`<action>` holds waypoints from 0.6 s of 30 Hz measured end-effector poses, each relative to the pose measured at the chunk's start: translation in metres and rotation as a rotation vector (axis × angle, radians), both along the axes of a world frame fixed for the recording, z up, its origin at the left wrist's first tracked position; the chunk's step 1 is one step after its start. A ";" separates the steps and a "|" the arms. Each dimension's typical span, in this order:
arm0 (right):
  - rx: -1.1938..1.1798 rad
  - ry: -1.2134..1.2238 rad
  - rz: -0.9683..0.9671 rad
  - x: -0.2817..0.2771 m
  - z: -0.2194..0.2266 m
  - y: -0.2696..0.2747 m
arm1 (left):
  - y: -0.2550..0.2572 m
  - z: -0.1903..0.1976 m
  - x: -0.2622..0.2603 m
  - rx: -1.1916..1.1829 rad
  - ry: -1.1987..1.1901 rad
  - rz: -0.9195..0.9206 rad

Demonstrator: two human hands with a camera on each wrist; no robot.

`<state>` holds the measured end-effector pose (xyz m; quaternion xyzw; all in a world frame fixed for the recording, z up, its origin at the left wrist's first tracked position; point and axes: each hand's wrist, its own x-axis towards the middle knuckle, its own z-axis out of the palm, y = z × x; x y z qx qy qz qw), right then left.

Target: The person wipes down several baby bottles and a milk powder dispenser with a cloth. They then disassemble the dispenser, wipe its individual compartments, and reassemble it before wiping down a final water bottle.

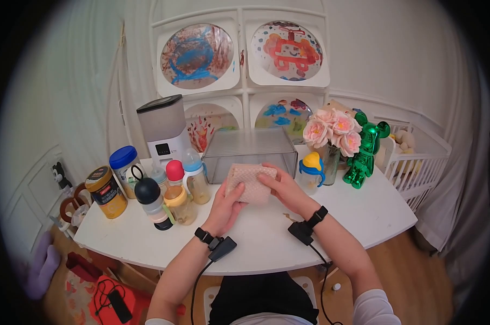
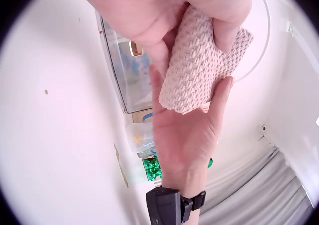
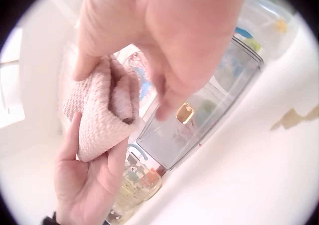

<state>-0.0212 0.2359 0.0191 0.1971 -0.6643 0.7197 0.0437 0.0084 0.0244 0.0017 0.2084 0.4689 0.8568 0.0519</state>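
A folded pale pink cloth (image 1: 249, 184) with a waffle-like weave is held up over the white table. My left hand (image 1: 227, 207) grips its left side, with the thumb lying across the front. On the opposite side, my right hand (image 1: 289, 189) holds the upper right edge, its thumb pressed on the weave. Folded layers of the cloth (image 3: 107, 110) show at its end in the right wrist view. Behind the cloth stands a clear lidded box (image 1: 250, 146); in the right wrist view, a gold latch (image 3: 185, 113) shows on its front.
Several baby bottles, among them a yellow-collared one (image 1: 180, 203), stand left on the white table (image 1: 239, 246) beside a tin (image 1: 106, 192) and a blue-lidded jar (image 1: 124, 165). To the right are a yellow-topped cup (image 1: 311, 172), a flower vase (image 1: 331, 162) and a green bear figure (image 1: 365, 154).
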 end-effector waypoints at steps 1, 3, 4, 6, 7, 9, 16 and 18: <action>-0.100 -0.141 0.245 -0.001 -0.003 0.005 | 0.000 -0.002 -0.001 -0.011 -0.012 -0.044; -0.214 -0.269 0.498 -0.001 -0.008 0.007 | 0.002 -0.002 -0.002 -0.039 -0.017 -0.083; -0.257 -0.279 0.535 0.003 -0.010 0.003 | 0.004 -0.003 -0.001 -0.046 0.012 -0.089; -0.313 -0.277 0.581 0.001 -0.010 -0.001 | 0.000 0.000 0.001 -0.068 0.049 -0.090; -0.296 -0.256 0.545 -0.004 -0.010 -0.001 | -0.002 0.003 0.001 -0.134 0.077 -0.031; -0.274 -0.228 0.503 -0.008 -0.008 0.006 | -0.005 0.008 0.002 -0.194 0.113 0.022; 0.221 -0.005 0.568 0.002 0.005 0.020 | -0.020 0.011 0.000 -0.705 0.475 0.079; 0.281 0.052 0.601 0.004 -0.002 0.018 | -0.018 0.015 0.004 -0.771 0.508 -0.010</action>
